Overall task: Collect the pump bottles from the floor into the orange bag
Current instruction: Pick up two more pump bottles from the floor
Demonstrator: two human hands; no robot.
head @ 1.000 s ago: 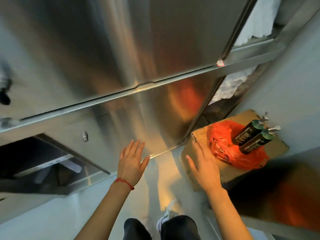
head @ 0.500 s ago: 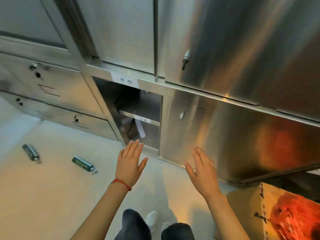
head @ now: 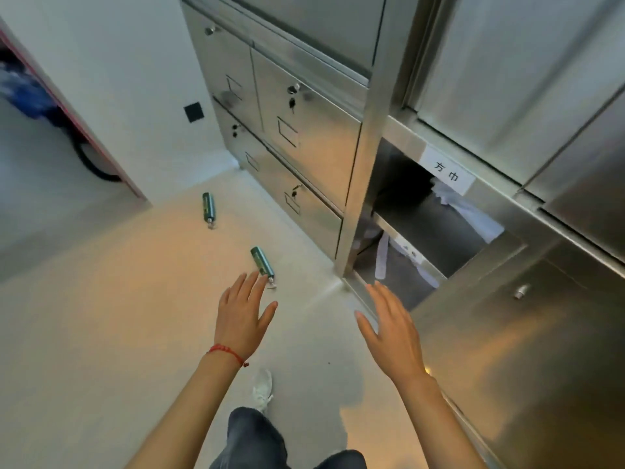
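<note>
Two dark green pump bottles lie on their sides on the pale floor. The near bottle sits just beyond the fingertips of my left hand, which is held out flat with fingers spread and holds nothing. The far bottle lies further back near the white wall. My right hand is also stretched out flat and empty, in front of the open cabinet shelf. The orange bag is out of view.
A stainless steel cabinet with locked drawers fills the right side. Its open compartment holds white cloths under a paper label. A white wall with a black socket stands at the back left. My legs and a white shoe are below.
My view has swung left, away from the orange bag and cardboard box with two bottles, to the floor with two more bottles. Both hands stay flat and empty.
</note>
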